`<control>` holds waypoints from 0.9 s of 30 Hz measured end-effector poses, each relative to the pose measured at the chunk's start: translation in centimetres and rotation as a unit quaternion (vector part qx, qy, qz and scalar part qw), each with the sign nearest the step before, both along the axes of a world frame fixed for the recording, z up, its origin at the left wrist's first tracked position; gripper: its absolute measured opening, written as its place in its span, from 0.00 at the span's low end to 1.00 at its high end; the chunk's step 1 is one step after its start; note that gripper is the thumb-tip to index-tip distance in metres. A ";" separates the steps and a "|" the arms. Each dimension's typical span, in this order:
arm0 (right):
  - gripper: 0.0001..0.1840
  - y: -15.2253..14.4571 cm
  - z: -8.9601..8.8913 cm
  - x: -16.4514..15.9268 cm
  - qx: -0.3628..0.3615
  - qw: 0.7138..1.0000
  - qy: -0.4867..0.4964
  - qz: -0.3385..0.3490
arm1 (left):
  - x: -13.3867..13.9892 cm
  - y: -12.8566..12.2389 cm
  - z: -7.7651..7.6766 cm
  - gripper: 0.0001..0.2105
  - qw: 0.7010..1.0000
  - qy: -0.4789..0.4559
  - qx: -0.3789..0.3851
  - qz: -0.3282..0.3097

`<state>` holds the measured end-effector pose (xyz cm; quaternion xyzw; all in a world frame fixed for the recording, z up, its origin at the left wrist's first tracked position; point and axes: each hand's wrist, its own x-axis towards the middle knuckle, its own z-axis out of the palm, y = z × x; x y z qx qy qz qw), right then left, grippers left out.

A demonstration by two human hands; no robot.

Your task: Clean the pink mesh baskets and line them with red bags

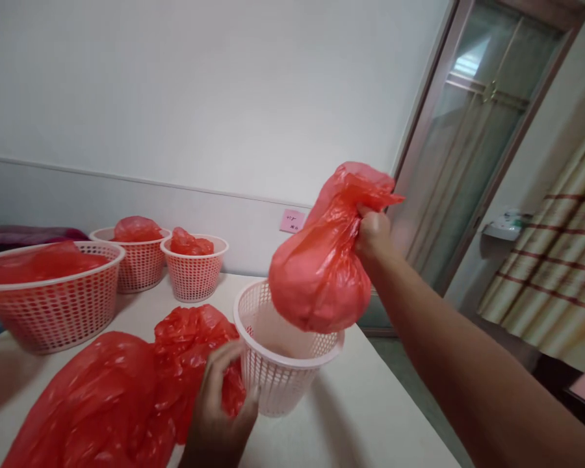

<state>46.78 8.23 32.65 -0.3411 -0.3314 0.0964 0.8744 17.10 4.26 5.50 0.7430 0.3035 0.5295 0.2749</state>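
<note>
My right hand (373, 234) is closed round the gathered neck of a full red plastic bag (316, 279). The bag bulges with contents I cannot make out, and hangs over the right part of a white perforated plastic basket (277, 383). Inside, the visible part of that basket shows bare wall. My left hand (221, 396) is at the basket's left side, fingers curved and thumb apart, with nothing between them; whether the fingertips touch the basket I cannot tell. Crumpled red plastic bags (102, 403) lie on the white table left of this hand.
Behind stand two small baskets (195, 276) lined with red bags, and a wider lined basket (53, 312) at the left. A pink note (292, 221) is on the wall. The table's right edge (409, 396) drops to the floor. A blurred arm (4, 380) shows at the left border.
</note>
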 end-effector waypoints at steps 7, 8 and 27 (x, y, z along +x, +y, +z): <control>0.05 -0.5 -6.5 -2.8 -0.120 0.992 -0.006 0.041 | 2.9 5.5 9.1 0.38 0.999 0.039 0.009 0.017; 0.06 -0.7 -7.1 -2.9 -0.130 0.990 -0.009 0.051 | 3.1 6.5 9.6 0.40 0.998 0.050 0.008 0.025; 0.15 -2.1 -16.8 -3.5 -0.395 0.883 -0.076 0.243 | 6.7 10.9 8.9 0.28 0.950 0.313 -0.010 -0.001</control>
